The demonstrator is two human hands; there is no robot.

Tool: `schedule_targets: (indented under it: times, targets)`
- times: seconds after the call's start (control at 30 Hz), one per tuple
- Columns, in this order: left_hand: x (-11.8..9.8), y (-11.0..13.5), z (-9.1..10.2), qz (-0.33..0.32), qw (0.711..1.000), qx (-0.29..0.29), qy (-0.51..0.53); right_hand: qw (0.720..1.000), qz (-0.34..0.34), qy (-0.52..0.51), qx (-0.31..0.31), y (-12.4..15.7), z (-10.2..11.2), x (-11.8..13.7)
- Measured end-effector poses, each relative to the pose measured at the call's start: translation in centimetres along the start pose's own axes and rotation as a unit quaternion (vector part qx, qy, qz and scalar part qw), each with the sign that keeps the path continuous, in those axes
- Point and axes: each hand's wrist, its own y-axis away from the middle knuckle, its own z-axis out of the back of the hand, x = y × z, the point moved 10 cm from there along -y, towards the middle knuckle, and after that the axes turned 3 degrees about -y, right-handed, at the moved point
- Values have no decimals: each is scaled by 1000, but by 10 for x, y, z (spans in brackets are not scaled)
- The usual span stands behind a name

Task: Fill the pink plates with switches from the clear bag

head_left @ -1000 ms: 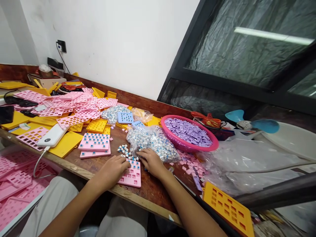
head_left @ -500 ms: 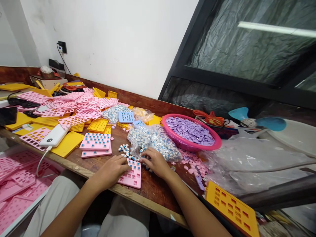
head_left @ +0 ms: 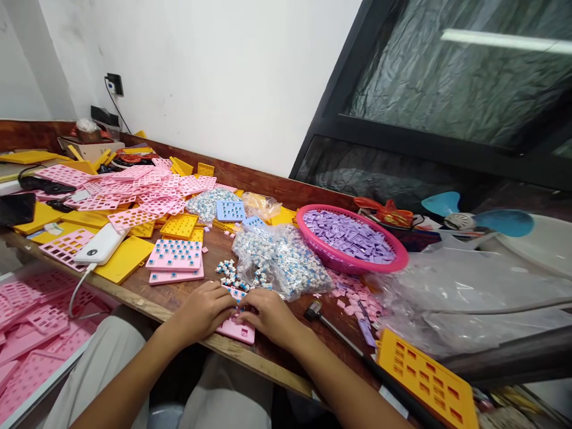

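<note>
A pink plate with square holes (head_left: 235,332) lies near the table's front edge, with blue-topped key switches in its far rows. My left hand (head_left: 208,310) rests on its left side, fingers curled and thumb over the plate. Over the right part, my right hand (head_left: 271,317) has its thumb and fingers bent together, touching the plate; what they pinch is hidden. Loose blue and white key switches (head_left: 229,273) lie just beyond, beside an opened clear bag of switches (head_left: 295,265). To the left sit two stacked pink plates filled with switches (head_left: 174,256).
A pink basket of purple pieces (head_left: 351,238) stands right of the bag. A black-handled hammer-like tool (head_left: 335,328) and a yellow holed plate (head_left: 426,378) lie right. Pink and yellow plates (head_left: 152,185), plus a white power bank (head_left: 100,243), crowd the left.
My right hand has moved from the loose switches down and left onto the pink plate, close to my left hand. The dark tool's head now shows beside my right forearm.
</note>
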Motion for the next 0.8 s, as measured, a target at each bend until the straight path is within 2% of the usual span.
schedule_targets:
  times: [0.17,0.37,0.67,0.8]
  targets:
    - [15,4,4,47,997,0,64,999,24,-26,40,1,2,9]
    - [10,0,8,58,995,-14,82,1000,-29,10,-2,0,5,3]
    - [0,-3,4,22,998,3,-58,998,-44,52,3,0,2,8]
    - [-1,-6,3,26,997,19,-66,999,-34,42,7,-2,0,10]
